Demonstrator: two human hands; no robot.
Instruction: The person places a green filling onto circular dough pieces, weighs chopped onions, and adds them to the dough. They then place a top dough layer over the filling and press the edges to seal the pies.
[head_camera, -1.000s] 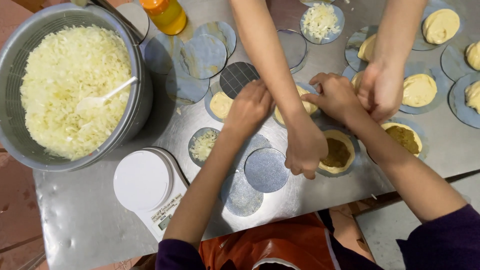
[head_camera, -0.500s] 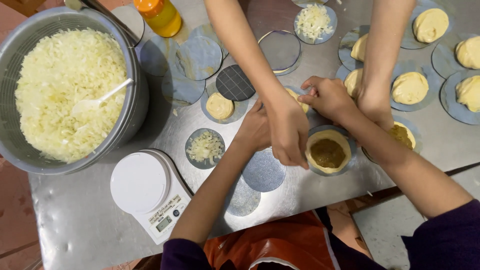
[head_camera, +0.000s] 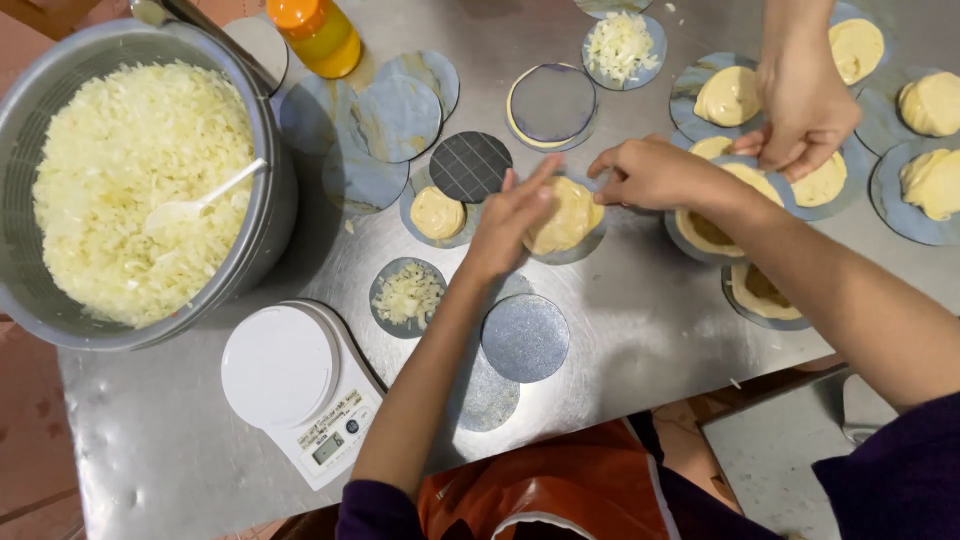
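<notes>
L hand (head_camera: 512, 222): mine, fingers flat & spread, pressing down on dough round (head_camera: 566, 214), not gripping.
R hand (head_camera: 648, 172): mine, fingertips pinched on far edge of same dough round.
Dough round: pale yellow, on grey disc mid steel table (head_camera: 620, 340), just right of small dough ball (head_camera: 437, 212).
Other person's hand (head_camera: 805, 110): from top, fingers curled at dough pieces on discs, right side.
Pot (head_camera: 270, 200): left, full of shredded white filling w/ white spoon (head_camera: 200, 200).
Scale (head_camera: 300, 385): white, near edge, below pot.
Bottle (head_camera: 318, 32): orange, top.
</notes>
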